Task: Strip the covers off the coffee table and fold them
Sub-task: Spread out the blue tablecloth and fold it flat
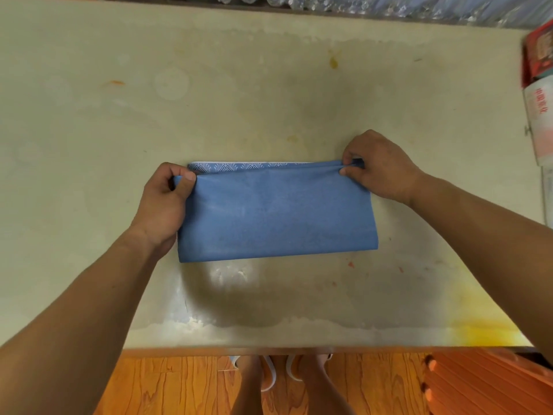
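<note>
Cloth: folded blue fabric cover [276, 212] lies mid-frame on the stained beige worktop [269, 94], long side left to right.
Hands: left hand [167, 202] and right hand [380, 166] each pinch a far corner.
</note>
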Action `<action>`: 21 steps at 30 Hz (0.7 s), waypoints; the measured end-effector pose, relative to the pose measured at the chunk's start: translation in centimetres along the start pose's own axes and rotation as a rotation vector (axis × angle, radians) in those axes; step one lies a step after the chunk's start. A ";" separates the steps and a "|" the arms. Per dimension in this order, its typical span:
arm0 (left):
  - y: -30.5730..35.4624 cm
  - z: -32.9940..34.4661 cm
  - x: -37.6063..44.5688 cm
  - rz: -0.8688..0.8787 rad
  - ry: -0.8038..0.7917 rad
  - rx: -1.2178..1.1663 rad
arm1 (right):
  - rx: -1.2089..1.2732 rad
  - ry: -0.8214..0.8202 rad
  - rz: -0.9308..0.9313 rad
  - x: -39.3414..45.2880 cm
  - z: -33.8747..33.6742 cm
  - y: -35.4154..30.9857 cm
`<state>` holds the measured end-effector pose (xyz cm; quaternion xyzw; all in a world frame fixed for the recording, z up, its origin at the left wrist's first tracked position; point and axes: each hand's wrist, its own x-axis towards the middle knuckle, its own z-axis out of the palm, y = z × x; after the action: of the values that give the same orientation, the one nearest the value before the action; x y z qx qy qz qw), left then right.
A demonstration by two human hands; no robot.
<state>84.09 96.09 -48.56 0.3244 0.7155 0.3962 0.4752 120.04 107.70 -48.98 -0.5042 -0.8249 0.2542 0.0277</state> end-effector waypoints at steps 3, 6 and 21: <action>1.5 -1.8 -2.6 0.137 -0.084 0.018 | -0.057 0.169 -0.071 -2.1 -0.2 -0.6; 2.3 -3.4 -5.9 0.239 -0.151 0.073 | -0.022 0.244 -0.080 -5.3 -0.9 -1.5; -1.7 -9.9 -15.4 1.073 -0.506 1.126 | -0.196 -0.075 -0.521 -21.7 0.3 -4.8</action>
<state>79.84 79.81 -41.19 0.8925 0.4258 0.0655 0.1339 126.68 87.44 -42.54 -0.2658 -0.9478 0.1757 0.0127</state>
